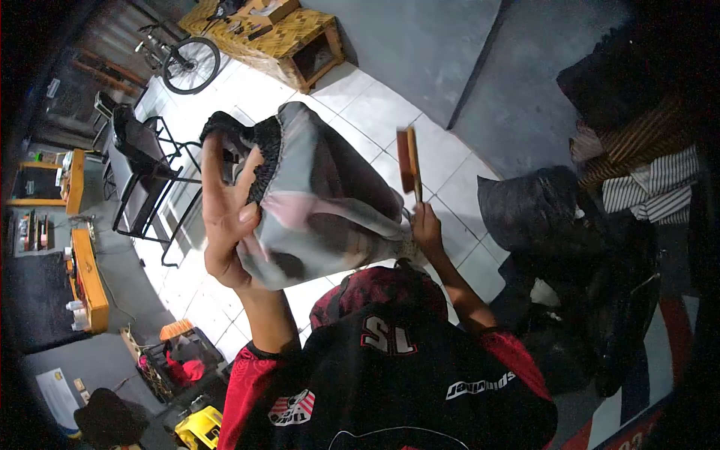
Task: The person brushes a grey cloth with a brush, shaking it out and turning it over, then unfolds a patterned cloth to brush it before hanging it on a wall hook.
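My left hand [229,225] is raised at the left with its thumb against a piece of cloth. The cloth [322,202] is grey and black with a pinkish patch, and a gathered elastic edge [268,161] runs along it near my fingers. Two of these fingers reach up behind that black edge. On the other side, my right hand [427,229] is closed round the wooden handle of a brush [407,161], held with its head upward. The cloth's right end comes right up to my right hand.
A folding chair [146,172] stands on the white tiles at left. Farther back are a bicycle [190,66] and a low woven-top table [277,41]. A dark cushion-like bundle [529,210] and striped cloth [652,187] lie at right. Orange shelves [90,281] line the left wall.
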